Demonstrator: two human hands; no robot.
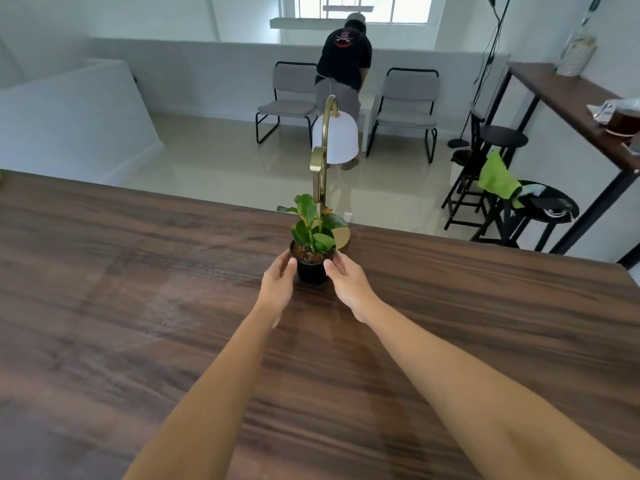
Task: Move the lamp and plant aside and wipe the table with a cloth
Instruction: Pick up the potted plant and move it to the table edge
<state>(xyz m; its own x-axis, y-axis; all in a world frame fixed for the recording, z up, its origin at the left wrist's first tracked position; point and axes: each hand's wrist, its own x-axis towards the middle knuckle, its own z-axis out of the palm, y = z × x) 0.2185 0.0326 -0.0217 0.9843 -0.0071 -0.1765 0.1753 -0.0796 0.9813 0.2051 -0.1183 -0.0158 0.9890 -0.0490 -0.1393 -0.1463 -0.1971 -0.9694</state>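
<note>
Cupping plant pot [311, 268] mid-surface [138, 306] | left hand [277, 282] touching pot's left side, fingers loose | right hand [346, 278] at its right side, not clamped | lamp [329, 161] just behind | advice: grip low, lift straight, avoid leaves and lamp base.

Daylight is pouring from the blown-out window [363, 8], glaring off the floor [214, 168]; edges are bowing outward, and the counter [138, 306] is perhaps blurring slightly.
</note>
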